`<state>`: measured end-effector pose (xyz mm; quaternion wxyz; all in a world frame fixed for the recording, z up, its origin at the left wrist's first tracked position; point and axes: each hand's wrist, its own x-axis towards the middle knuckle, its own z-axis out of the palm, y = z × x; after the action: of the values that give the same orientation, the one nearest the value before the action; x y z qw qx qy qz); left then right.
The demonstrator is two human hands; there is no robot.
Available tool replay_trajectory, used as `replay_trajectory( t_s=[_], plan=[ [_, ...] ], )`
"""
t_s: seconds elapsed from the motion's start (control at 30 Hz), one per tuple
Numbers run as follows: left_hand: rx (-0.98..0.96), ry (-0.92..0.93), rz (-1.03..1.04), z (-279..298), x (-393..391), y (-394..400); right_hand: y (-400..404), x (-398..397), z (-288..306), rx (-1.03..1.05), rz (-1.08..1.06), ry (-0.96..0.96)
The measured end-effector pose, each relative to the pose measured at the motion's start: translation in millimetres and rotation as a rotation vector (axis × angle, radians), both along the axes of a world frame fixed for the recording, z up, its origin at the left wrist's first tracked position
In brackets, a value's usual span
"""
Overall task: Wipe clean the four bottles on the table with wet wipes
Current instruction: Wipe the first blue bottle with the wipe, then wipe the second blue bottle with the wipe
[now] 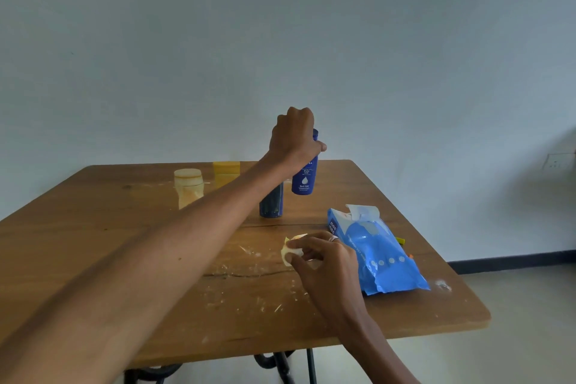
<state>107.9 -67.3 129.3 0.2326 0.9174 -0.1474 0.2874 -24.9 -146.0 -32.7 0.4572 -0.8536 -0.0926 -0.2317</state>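
Observation:
My left hand (pixel 293 134) grips the top of a blue lotion bottle (pixel 304 178) and holds it above the far side of the wooden table (pixel 124 259). A dark blue bottle (pixel 271 203) stands just in front of it, partly hidden by my forearm. A pale cream bottle (pixel 188 186) and a yellow bottle (pixel 226 173) stand at the back left. My right hand (pixel 324 262) pinches a crumpled, yellowish wet wipe (pixel 290 251) low over the table's middle. The blue wet wipes pack (pixel 377 256) lies to its right with its flap open.
White specks and smears dot the tabletop near the wipe. A small yellow thing (pixel 400 240) shows behind the pack. The table's right edge lies close beyond the pack, with a bare floor and wall behind.

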Motion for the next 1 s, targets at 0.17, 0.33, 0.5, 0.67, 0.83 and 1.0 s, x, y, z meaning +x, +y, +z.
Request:
replay_trajectory(
  t_s=[0.17, 0.33, 0.5, 0.67, 0.83, 1.0],
  plan=[
    [0.141, -0.023, 0.062, -18, 11, -8, -4, 2, -5, 0.032, 0.010, 0.034],
    [0.243, -0.045, 0.132, -35, 20, 0, -1, 4, -7, 0.027, 0.036, 0.059],
    [0.282, -0.063, 0.167, -43, 22, 10, 5, 6, -7, 0.030, 0.046, 0.058],
    [0.334, -0.071, 0.172, -46, 19, 12, 10, 7, -7, 0.020, 0.063, 0.044],
    [0.379, -0.075, 0.187, -51, 19, 11, 11, 11, -8, 0.011, 0.060, 0.045],
    [0.383, -0.075, 0.179, -53, 17, 11, 8, 15, -8, -0.033, 0.046, 0.042]
  ],
)
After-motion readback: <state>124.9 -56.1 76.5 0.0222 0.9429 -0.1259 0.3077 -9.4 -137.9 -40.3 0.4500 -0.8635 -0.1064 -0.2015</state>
